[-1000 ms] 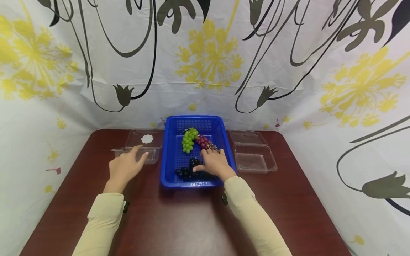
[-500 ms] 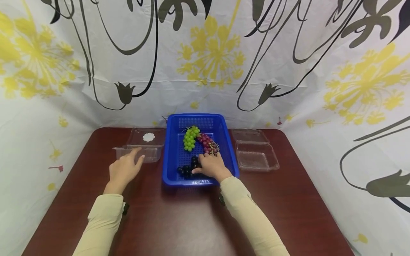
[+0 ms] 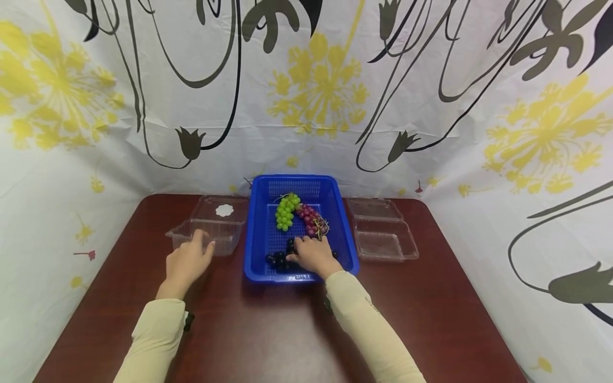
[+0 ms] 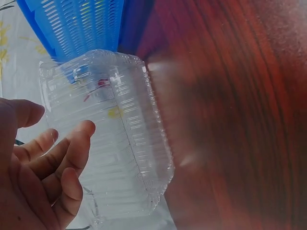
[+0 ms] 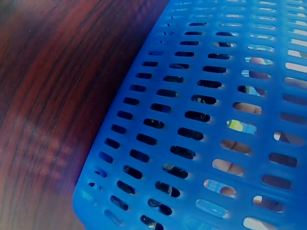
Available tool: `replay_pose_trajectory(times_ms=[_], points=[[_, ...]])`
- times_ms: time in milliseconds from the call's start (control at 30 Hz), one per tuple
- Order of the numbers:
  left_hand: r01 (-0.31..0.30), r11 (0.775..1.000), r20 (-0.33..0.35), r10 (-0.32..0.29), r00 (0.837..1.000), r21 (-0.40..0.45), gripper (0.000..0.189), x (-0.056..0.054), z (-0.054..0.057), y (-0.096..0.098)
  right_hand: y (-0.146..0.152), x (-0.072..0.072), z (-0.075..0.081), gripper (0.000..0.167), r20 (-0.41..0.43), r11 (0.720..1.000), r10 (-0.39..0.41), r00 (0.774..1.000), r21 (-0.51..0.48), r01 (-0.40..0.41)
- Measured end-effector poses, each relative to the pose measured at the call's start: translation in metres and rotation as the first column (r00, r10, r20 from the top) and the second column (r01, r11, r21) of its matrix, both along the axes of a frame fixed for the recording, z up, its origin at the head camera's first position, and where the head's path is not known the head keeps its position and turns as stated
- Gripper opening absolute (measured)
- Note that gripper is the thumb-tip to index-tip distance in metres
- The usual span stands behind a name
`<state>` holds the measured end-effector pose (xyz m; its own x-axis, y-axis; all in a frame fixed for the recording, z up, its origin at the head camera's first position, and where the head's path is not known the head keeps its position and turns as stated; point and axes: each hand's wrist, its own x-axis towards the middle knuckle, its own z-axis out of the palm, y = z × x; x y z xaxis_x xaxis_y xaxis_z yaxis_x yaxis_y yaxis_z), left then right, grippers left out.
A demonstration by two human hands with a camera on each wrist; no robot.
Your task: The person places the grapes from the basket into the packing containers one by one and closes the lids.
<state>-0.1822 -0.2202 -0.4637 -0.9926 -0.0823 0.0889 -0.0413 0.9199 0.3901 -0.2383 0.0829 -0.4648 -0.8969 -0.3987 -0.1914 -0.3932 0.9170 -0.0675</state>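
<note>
A blue plastic basket (image 3: 249,229) holds green grapes (image 3: 286,211), red grapes (image 3: 311,219) and black grapes (image 3: 276,260). My right hand (image 3: 313,256) is down in the basket, its fingers and thumb about the black grapes, which it partly covers. Through the slots of the basket wall (image 5: 158,143) in the right wrist view, dark grapes and bits of fingers show. Beside the basket, my left hand (image 3: 188,261) is at the near side of an open clear plastic box (image 3: 227,234). Its thumb and fingers stand apart, loosely bent, before the box's ribbed wall (image 4: 115,143), pinching nothing.
A second open clear plastic box (image 3: 383,239) lies right of the basket. The left box's lid (image 3: 206,205) bears a white flower-shaped label (image 3: 224,210). All stand on a dark red-brown table (image 3: 278,330), with a patterned cloth (image 3: 306,154) behind and at the sides.
My right hand has moved from the red grapes' stems toward me, onto the black grapes. My left hand has stayed by the left box, whose near part has shifted slightly.
</note>
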Motion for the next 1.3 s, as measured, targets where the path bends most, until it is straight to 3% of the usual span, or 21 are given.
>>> replay_pose_trajectory(times_ms=[267,800,1067,1300], points=[[-0.005,1.000,0.014,0.005,1.000,-0.004,0.035,0.007,-0.010,-0.001,0.000,0.000,-0.004,0.040,-0.044,1.000,0.028,0.999,0.003,-0.028],[0.019,1.000,0.040,-0.018,0.999,-0.012,0.036,0.024,-0.027,0.015,0.005,0.001,-0.015,0.029,-0.058,0.995,0.001,0.998,-0.101,-0.007],[0.014,1.000,0.048,-0.014,0.999,-0.011,0.036,0.026,-0.033,0.014,0.003,0.000,-0.012,0.031,-0.074,0.992,0.014,0.997,-0.121,-0.023],[0.001,1.000,0.065,-0.001,0.998,-0.002,0.034,0.028,-0.038,0.016,0.005,-0.002,-0.014,0.028,-0.034,0.974,-0.044,0.998,-0.222,0.036]])
